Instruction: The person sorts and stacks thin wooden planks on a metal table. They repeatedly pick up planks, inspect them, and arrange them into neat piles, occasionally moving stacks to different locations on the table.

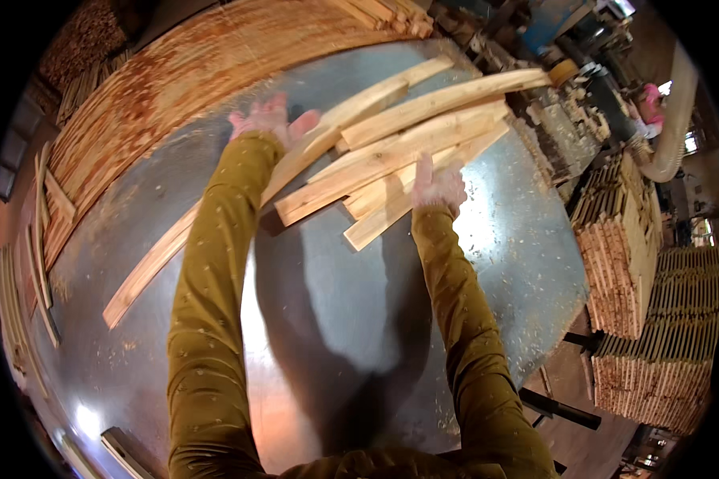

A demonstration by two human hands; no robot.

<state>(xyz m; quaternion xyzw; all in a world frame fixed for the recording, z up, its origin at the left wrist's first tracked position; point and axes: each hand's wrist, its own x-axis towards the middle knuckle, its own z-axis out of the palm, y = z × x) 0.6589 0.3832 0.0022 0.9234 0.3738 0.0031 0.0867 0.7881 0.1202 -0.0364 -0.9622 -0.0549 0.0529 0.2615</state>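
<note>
Head view looks down on a round metal table (327, 319), shiny and dusted with sawdust, with both our forearms in mustard-coloured sleeves reaching away from us toward a loose heap of wooden slats (411, 148) lying at the far middle of the table.

Our left hand (270, 121) is spread flat, fingers wide, resting on the far end of a long slat (216, 211) that runs diagonally from near left up to the heap. We cannot tell whether it presses down or only touches. Our right hand (438, 185) lies on the near edge of the heap, fingers fairly close together and laid over two or three short slats; it does not appear to close around any of them.

We judge the step in hand to be gathering or squaring up the scattered slats, with no piece lifted yet. A next move would call for drawing the pieces together so their ends line up, then closing the fingers around a bundle; the crossed slats could snag on one another.

Far left a broad bed of reddish boards (176, 88) curves round the table. At right stand stacks of cut slats (623, 255), and machinery (583, 88) lies beyond.
</note>
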